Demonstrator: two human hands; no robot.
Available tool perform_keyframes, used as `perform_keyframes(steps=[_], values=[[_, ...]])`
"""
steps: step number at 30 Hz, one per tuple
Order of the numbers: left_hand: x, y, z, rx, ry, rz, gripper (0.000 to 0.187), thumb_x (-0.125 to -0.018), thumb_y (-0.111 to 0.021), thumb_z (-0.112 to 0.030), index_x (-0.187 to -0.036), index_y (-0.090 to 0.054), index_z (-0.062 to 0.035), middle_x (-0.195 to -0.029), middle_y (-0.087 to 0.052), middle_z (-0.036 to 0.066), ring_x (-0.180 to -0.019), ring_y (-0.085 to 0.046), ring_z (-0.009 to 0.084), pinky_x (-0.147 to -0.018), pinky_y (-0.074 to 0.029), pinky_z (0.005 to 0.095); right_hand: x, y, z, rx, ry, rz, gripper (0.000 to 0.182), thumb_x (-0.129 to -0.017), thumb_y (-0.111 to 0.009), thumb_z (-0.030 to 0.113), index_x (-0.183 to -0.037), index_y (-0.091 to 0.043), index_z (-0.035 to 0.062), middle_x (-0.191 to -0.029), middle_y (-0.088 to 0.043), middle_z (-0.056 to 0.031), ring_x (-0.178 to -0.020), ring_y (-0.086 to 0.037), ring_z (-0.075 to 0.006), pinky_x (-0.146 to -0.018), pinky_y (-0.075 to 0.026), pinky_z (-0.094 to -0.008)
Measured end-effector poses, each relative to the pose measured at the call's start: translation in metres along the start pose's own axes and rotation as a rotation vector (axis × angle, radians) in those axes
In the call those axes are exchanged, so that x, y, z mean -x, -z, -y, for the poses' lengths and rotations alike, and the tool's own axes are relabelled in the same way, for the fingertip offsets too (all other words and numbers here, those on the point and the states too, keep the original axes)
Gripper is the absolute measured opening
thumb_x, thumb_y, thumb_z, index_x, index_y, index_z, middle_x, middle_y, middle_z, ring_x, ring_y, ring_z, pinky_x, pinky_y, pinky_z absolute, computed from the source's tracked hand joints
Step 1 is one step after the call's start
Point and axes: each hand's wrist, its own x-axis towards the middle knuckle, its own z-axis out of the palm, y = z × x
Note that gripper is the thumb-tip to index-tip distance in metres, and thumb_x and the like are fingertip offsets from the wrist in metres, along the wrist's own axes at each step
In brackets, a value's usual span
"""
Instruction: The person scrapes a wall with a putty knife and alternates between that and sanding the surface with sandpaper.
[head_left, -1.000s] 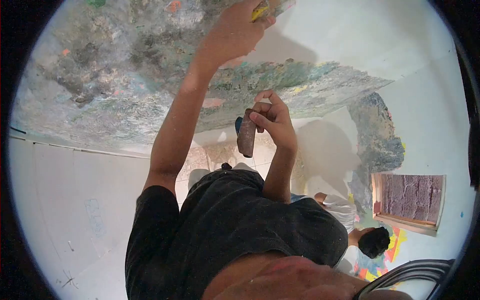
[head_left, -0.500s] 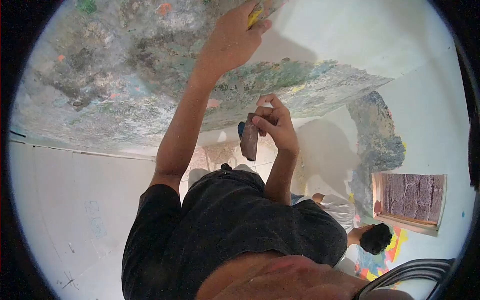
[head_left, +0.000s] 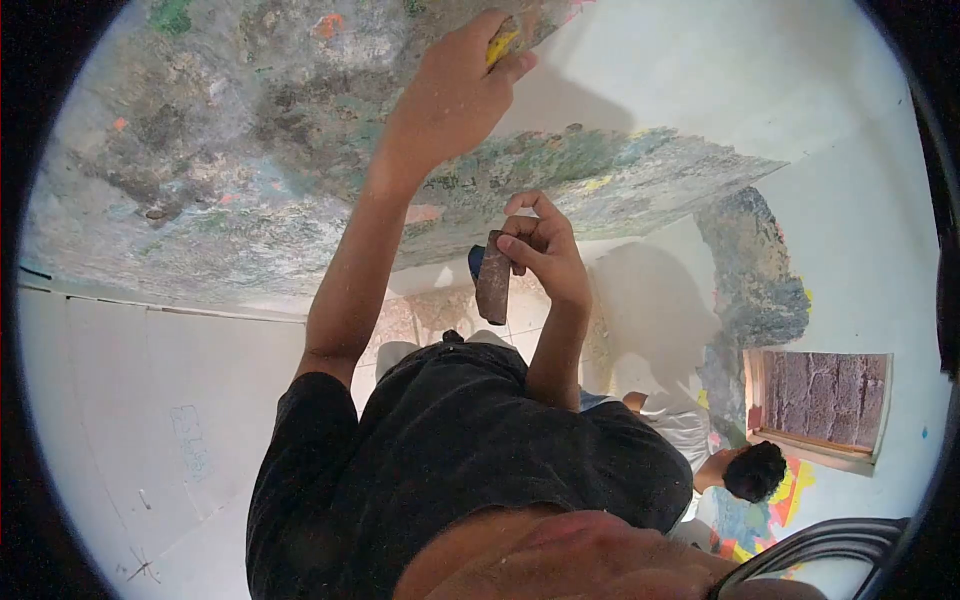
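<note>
My left hand is raised against the rough, patchy wall, its fingers closed round a small yellow-handled tool whose far end is mostly hidden. Beside that tool begins a smooth white area of the same wall. Lower down, before my body, my right hand pinches a flat brown rectangular piece between thumb and fingers. The index finger is bent away from it. A dark blue part shows just behind the brown piece.
Behind my right side is another person in a white shirt. A small framed opening sits in the right wall, below a grey bare patch. Dark cables cross the lower right. A white panelled wall stands at left.
My left hand has moved slightly left and down along the wall with the yellow-handled tool. My right hand has shifted a little left, still holding the brown piece. The other person's head has moved slightly.
</note>
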Motion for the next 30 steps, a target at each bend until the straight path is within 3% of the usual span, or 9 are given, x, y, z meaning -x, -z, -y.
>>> perform_keyframes(steps=[3,6,9,12,15,18,21,24,30], values=[[-0.01,0.015,-0.028,0.271,0.28,0.181,0.022,-0.095,-0.056,-0.014,-0.104,-0.053,0.0054,-0.077,-0.054,0.015,-0.065,-0.05,0.0212,-0.061,-0.042,0.0371,0.0,-0.001,-0.004,-0.014,0.001,-0.003,0.032,-0.087,-0.068,0.004,-0.112,-0.048,0.0085,-0.073,-0.06,0.0006,-0.059,-0.05,-0.004,-0.049,-0.039,-0.0203],[-0.003,0.001,-0.009,0.129,0.045,0.04,0.031,-0.094,-0.062,-0.029,-0.106,-0.058,-0.001,-0.077,-0.061,0.014,-0.066,-0.055,0.0231,-0.066,-0.044,0.0391,-0.005,-0.003,-0.004,-0.007,-0.016,-0.006,0.033,-0.087,-0.069,0.004,-0.113,-0.048,0.0088,-0.073,-0.061,0.0007,-0.059,-0.05,-0.0043,-0.049,-0.039,-0.0205],[-0.001,0.004,-0.011,0.23,0.227,0.103,0.029,-0.094,-0.061,-0.028,-0.106,-0.059,-0.0011,-0.077,-0.061,0.012,-0.065,-0.055,0.0217,-0.065,-0.045,0.0382,-0.007,-0.001,-0.002,0.002,-0.001,-0.004,0.034,-0.086,-0.068,0.004,-0.114,-0.048,0.0093,-0.073,-0.061,0.0007,-0.059,-0.05,-0.0045,-0.05,-0.039,-0.0207],[-0.006,-0.003,-0.01,0.121,0.144,0.08,0.03,-0.094,-0.061,-0.029,-0.106,-0.06,-0.001,-0.076,-0.061,0.01,-0.065,-0.056,0.0203,-0.065,-0.046,0.0376,-0.004,-0.002,-0.006,0.012,-0.011,0.007,0.035,-0.087,-0.068,0.004,-0.114,-0.048,0.0096,-0.074,-0.061,0.0004,-0.059,-0.05,-0.0045,-0.05,-0.039,-0.0208],[0.006,0.005,-0.004,0.271,0.166,0.061,0.033,-0.094,-0.061,-0.031,-0.106,-0.059,-0.0004,-0.077,-0.062,0.013,-0.066,-0.058,0.0222,-0.065,-0.047,0.0388,-0.002,-0.003,-0.007,0.003,-0.006,0.006,0.035,-0.087,-0.069,0.004,-0.114,-0.048,0.0095,-0.074,-0.062,0.0001,-0.059,-0.05,-0.0045,-0.05,-0.039,-0.0208],[-0.008,-0.014,0.003,0.082,0.035,0.005,0.034,-0.094,-0.061,-0.032,-0.106,-0.059,-0.0002,-0.081,-0.064,0.015,-0.071,-0.061,0.0263,-0.068,-0.047,0.0401,0.002,-0.004,-0.008,-0.004,-0.024,0.025,0.034,-0.087,-0.069,0.005,-0.113,-0.048,0.0093,-0.073,-0.062,0.0003,-0.059,-0.05,-0.0045,-0.05,-0.039,-0.0209],[0.002,-0.003,0.004,0.114,0.114,0.05,0.034,-0.093,-0.061,-0.032,-0.107,-0.059,0.0,-0.085,-0.065,0.018,-0.076,-0.063,0.0308,-0.071,-0.048,0.0413,0.002,-0.008,-0.003,0.022,-0.014,0.018,0.033,-0.087,-0.069,0.005,-0.113,-0.049,0.0094,-0.073,-0.061,0.0007,-0.059,-0.049,-0.0045,-0.05,-0.039,-0.021],[-0.009,-0.015,0.003,0.067,0.062,0.004,0.035,-0.093,-0.062,-0.032,-0.107,-0.059,-0.0001,-0.087,-0.066,0.018,-0.079,-0.064,0.0328,-0.073,-0.048,0.0417,0.001,-0.005,0.0,0.013,-0.012,0.023,0.033,-0.087,-0.069,0.005,-0.112,-0.049,0.0095,-0.073,-0.061,0.0009,-0.059,-0.05,-0.0042,-0.05,-0.039,-0.0209],[-0.004,-0.009,0.007,0.156,0.009,-0.052,0.032,-0.093,-0.063,-0.029,-0.106,-0.059,0.0004,-0.083,-0.066,0.017,-0.079,-0.066,0.0309,-0.072,-0.049,0.0414,0.0,-0.007,-0.003,-0.039,-0.053,0.06,0.032,-0.087,-0.068,0.004,-0.112,-0.049,0.0094,-0.075,-0.063,0.0002,-0.06,-0.051,-0.0045,-0.05,-0.039,-0.0202]])
